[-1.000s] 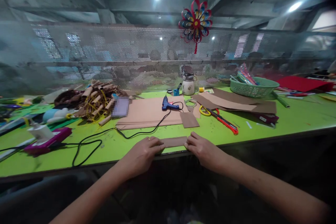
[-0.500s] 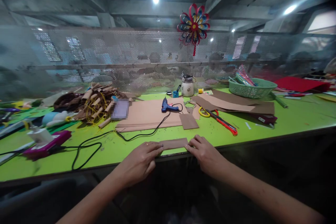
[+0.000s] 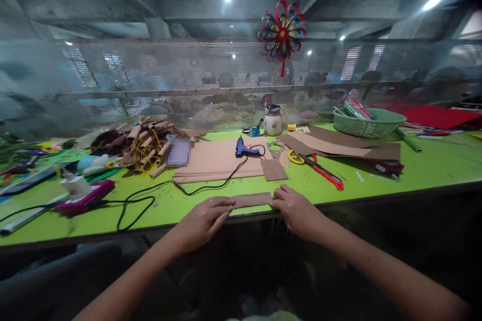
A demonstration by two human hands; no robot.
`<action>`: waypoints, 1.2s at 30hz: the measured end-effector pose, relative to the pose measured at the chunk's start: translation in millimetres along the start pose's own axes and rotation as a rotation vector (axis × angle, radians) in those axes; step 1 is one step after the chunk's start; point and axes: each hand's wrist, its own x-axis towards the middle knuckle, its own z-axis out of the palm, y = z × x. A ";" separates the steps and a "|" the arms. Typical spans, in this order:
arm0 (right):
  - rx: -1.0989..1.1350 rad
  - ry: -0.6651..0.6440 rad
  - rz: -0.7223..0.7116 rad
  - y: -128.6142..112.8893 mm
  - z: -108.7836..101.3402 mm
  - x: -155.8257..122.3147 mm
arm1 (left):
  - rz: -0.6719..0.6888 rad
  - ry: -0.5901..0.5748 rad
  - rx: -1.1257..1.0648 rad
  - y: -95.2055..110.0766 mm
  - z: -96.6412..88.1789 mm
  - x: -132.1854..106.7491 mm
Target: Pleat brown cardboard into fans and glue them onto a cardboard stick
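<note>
A narrow brown cardboard strip [image 3: 251, 199] lies flat at the near edge of the green table [image 3: 376, 180]. My left hand [image 3: 206, 219] rests on the strip's left end, fingers stretched and pressing down. At the strip's right end my right hand [image 3: 295, 208] has its fingers curled on the cardboard. Just beyond lie a small cardboard piece [image 3: 274, 169] and a stack of large cardboard sheets [image 3: 220, 159].
A blue glue gun [image 3: 244, 148] with black cord lies on the sheets. Yellow-handled scissors [image 3: 297, 157] and a red cutter [image 3: 327, 175] lie to the right, with a green basket [image 3: 367, 124] behind. A pile of rolled cardboard tubes [image 3: 145, 143] and a purple tool [image 3: 85, 198] sit left.
My hands stay on the strip's ends; the left fingers have flattened out a little. The view has shifted slightly, nothing else on the table has moved.
</note>
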 end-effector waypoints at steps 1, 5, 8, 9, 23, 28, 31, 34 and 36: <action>-0.021 -0.013 0.000 -0.6 -1.9 2.8 | -0.011 -0.003 -0.001 -0.1 -1.1 3.6; -0.152 -0.038 -0.046 -6.3 -11.5 17.6 | -0.057 -0.007 0.173 3.0 1.1 26.6; -0.210 -0.078 -0.096 -11.2 -15.0 29.0 | 0.000 -0.035 0.336 8.0 8.5 45.2; -0.224 -0.089 -0.110 -12.6 -15.1 32.3 | 0.030 -0.054 0.365 9.7 11.0 49.9; -0.171 -0.078 -0.138 -9.4 -2.6 44.3 | 0.029 0.020 0.417 4.9 35.2 54.7; -0.144 0.013 -0.087 -5.5 13.0 40.8 | 0.028 0.058 0.359 3.8 37.1 57.5; -0.126 0.071 -0.139 -4.8 15.7 39.0 | -0.035 0.060 0.267 6.0 34.5 57.3; -0.134 0.109 -0.225 -3.8 15.8 39.1 | -0.107 0.019 0.175 6.4 32.5 58.1; -0.132 0.112 -0.264 -1.8 16.8 40.2 | -0.133 -0.016 0.116 5.0 32.1 59.3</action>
